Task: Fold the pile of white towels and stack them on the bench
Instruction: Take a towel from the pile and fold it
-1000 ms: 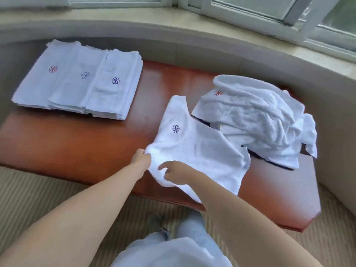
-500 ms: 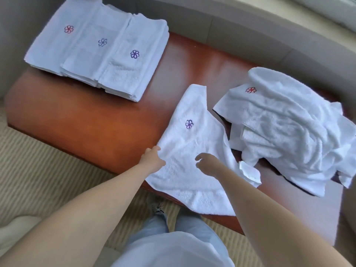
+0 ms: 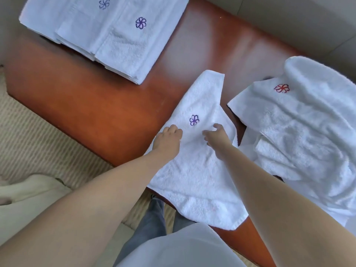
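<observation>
A white towel (image 3: 194, 170) with a purple flower mark lies spread on the reddish wooden bench (image 3: 100, 112), its near end hanging over the front edge. My left hand (image 3: 168, 137) rests on the towel's left side with loosely curled fingers. My right hand (image 3: 217, 135) rests on it just right of the flower mark, fingers relaxed. A crumpled pile of white towels (image 3: 300, 135) with a red flower mark sits at the right. Folded white towels (image 3: 107, 33) with purple marks are stacked at the far left of the bench.
A grey curved wall (image 3: 279, 22) runs behind the bench. Striped beige carpet (image 3: 38, 135) lies in front, with a pale cloth (image 3: 25, 193) at the lower left. My legs in grey trousers (image 3: 152, 224) stand close to the bench's front edge.
Both hands let go of the towel's bunched corner and slid forward over the spread towel toward the flower mark. The camera tilted further down and closer.
</observation>
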Demonstrator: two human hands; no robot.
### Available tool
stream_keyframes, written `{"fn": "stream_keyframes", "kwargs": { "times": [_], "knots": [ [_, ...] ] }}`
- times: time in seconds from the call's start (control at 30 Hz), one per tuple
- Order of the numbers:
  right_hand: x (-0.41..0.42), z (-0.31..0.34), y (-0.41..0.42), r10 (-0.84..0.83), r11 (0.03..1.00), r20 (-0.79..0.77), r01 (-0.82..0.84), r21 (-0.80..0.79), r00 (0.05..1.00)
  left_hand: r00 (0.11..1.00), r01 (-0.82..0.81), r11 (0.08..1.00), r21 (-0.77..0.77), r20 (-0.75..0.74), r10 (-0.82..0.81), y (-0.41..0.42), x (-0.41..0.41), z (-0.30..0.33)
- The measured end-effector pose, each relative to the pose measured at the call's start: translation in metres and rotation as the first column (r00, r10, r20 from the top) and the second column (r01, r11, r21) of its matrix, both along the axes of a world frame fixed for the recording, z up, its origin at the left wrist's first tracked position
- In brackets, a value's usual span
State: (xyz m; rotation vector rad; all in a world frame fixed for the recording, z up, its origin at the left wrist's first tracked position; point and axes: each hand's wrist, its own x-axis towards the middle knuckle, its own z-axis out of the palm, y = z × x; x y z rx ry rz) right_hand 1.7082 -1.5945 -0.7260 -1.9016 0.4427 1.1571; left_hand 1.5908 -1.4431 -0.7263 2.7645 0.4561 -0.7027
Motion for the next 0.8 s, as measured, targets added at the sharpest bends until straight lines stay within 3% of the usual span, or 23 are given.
{"fn": "stream_keyframes", "kwargs": {
  "times": [0.07, 0.1, 0.13, 0.2, 0.27, 0.33, 0.37, 0.57, 0.63, 0.7, 0.73, 0.8],
  "knots": [
    [0.001, 0.006, 0.009, 0.009, 1.000, 0.038, -0.009, 0.009, 0.999, 0.976, -0.207, 0.966, -0.156, 0.034, 0.215, 0.012, -0.001, 0.007],
    [0.001, 0.011, 0.014, 0.010, 0.999, 0.082, -0.013, 0.034, 0.997, 0.926, -0.356, 0.899, -0.254, 0.031, 0.376, 0.021, -0.003, 0.010],
    [0.001, 0.015, 0.020, 0.016, 0.996, 0.130, -0.028, 0.087, 0.991, 0.832, -0.519, 0.788, -0.332, 0.017, 0.555, 0.031, -0.005, 0.012],
    [0.000, 0.023, 0.033, 0.022, 0.971, 0.185, -0.065, 0.231, 0.983, 0.527, -0.792, 0.475, -0.385, -0.037, 0.849, 0.056, -0.010, 0.016],
    [-0.002, 0.029, 0.046, 0.024, 0.949, 0.186, -0.081, 0.304, 0.982, 0.239, -0.907, 0.189, -0.376, -0.092, 0.967, 0.081, -0.016, 0.016],
    [-0.005, 0.026, 0.051, 0.034, 0.956, 0.164, -0.080, 0.281, 0.986, 0.088, -0.934, 0.028, -0.355, -0.154, 0.984, 0.099, -0.025, 0.014],
    [-0.006, 0.023, 0.051, 0.040, 0.965, 0.137, -0.074, 0.253, 0.990, 0.082, -0.941, 0.015, -0.339, -0.184, 0.980, 0.105, -0.029, 0.011],
    [-0.018, 0.006, 0.042, 0.126, 0.986, 0.054, -0.131, 0.107, 0.991, 0.340, -0.917, 0.265, -0.299, -0.236, 0.910, 0.105, -0.037, 0.007],
    [-0.021, 0.003, 0.045, 0.156, 0.983, 0.063, -0.161, 0.091, 0.986, 0.518, -0.850, 0.484, -0.208, -0.163, 0.840, 0.103, -0.038, 0.005],
    [-0.023, 0.002, 0.048, 0.201, 0.975, 0.089, -0.208, 0.082, 0.976, 0.730, -0.683, 0.724, -0.094, -0.122, 0.673, 0.100, -0.038, 0.002],
    [-0.025, 0.001, 0.049, 0.224, 0.969, 0.101, -0.232, 0.079, 0.969, 0.788, -0.612, 0.787, -0.069, -0.125, 0.602, 0.100, -0.036, 0.000],
    [-0.028, 0.000, 0.051, 0.269, 0.958, 0.120, -0.278, 0.067, 0.956, 0.798, -0.598, 0.798, -0.070, -0.138, 0.586, 0.101, -0.034, -0.005]
  ]
}}
